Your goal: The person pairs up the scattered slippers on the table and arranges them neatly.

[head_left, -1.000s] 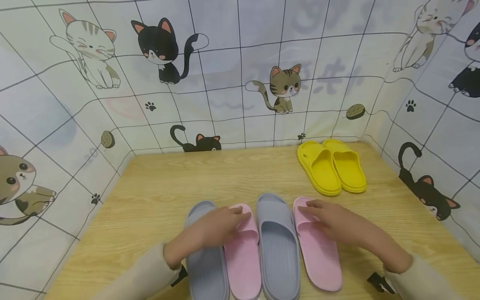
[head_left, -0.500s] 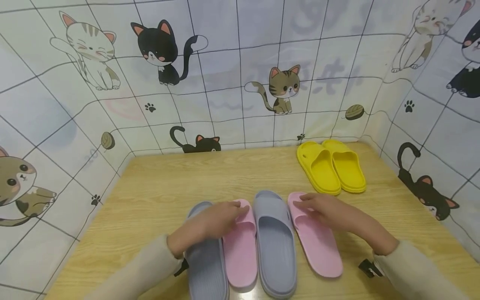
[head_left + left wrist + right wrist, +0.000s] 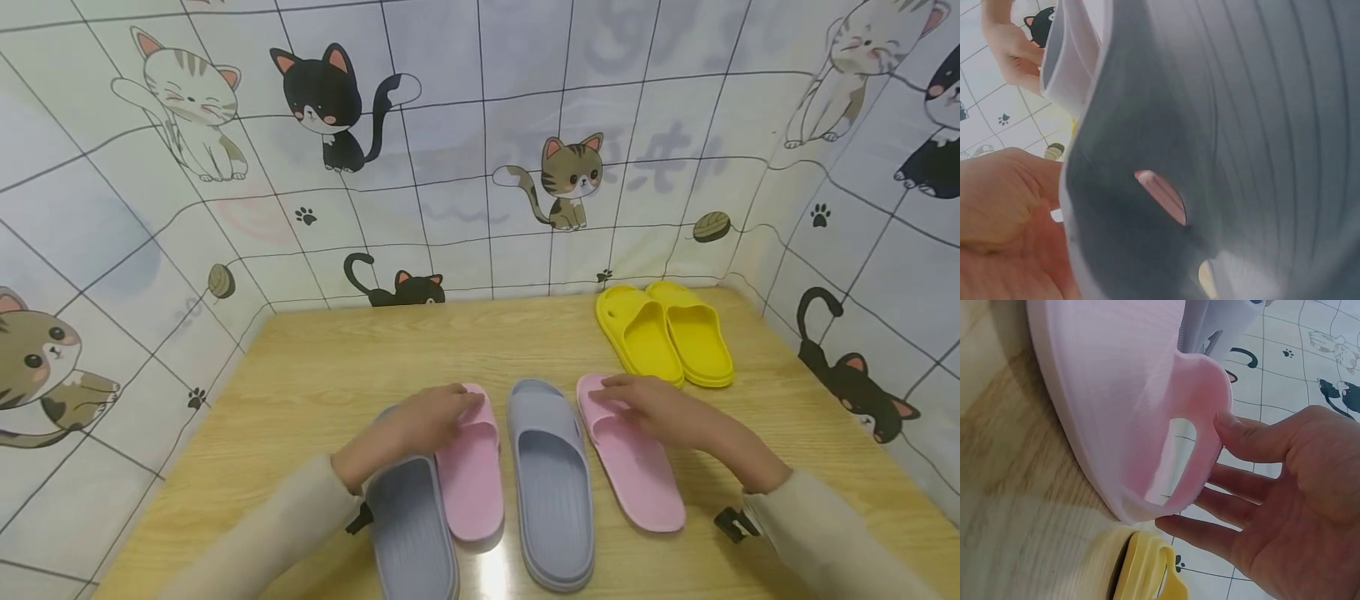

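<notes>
In the head view, my left hand (image 3: pixel 431 421) grips the toe end of the left pink slipper (image 3: pixel 472 492), its fingers over the strap. A grey slipper (image 3: pixel 411 525) lies against that one's left side and runs partly under my left hand. My right hand (image 3: pixel 667 412) holds the other pink slipper (image 3: pixel 641 483) at its strap. The right wrist view shows the thumb on the strap's edge and the fingers along its outer side. Between the two pink slippers lies a second grey slipper (image 3: pixel 555 492). In the left wrist view, a grey slipper (image 3: pixel 1260 125) hides the left fingertips.
A pair of yellow slippers (image 3: pixel 652 337) stands at the back right of the wooden tabletop (image 3: pixel 375 350), just beyond my right hand. A cat-printed cloth (image 3: pixel 450 192) lines the back and both sides.
Both pink slippers have moved forward with my hands. The left one has also shifted left, so a gap now shows beside the middle grey slipper, which has slid slightly forward too.
</notes>
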Motion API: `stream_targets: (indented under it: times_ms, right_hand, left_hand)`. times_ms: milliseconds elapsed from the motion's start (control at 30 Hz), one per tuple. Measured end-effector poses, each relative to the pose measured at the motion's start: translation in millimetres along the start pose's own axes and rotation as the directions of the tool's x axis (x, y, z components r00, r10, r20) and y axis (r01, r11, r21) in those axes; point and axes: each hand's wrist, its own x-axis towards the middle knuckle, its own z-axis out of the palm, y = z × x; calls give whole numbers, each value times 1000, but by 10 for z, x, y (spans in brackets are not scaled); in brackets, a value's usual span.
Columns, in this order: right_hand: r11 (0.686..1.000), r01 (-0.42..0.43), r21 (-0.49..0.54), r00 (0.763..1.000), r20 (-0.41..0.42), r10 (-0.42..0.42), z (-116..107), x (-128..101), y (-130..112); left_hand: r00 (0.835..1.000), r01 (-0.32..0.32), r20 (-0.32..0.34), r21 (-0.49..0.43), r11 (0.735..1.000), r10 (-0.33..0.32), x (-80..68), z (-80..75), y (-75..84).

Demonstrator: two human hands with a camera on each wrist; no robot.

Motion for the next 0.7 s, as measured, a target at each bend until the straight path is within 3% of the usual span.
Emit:
stream_targets:
  times_ms: [367,700]
  right_hand:
    - [1000,16,-4,1000,6,-16,-33,174,79]
    - [999,27,-17,999,26,-27,-44,350,143]
  left_hand:
    - [998,0,55,46,999,-3,158,-95,-58]
    - [985,65,157,50,997,-72,351,-208,-116]
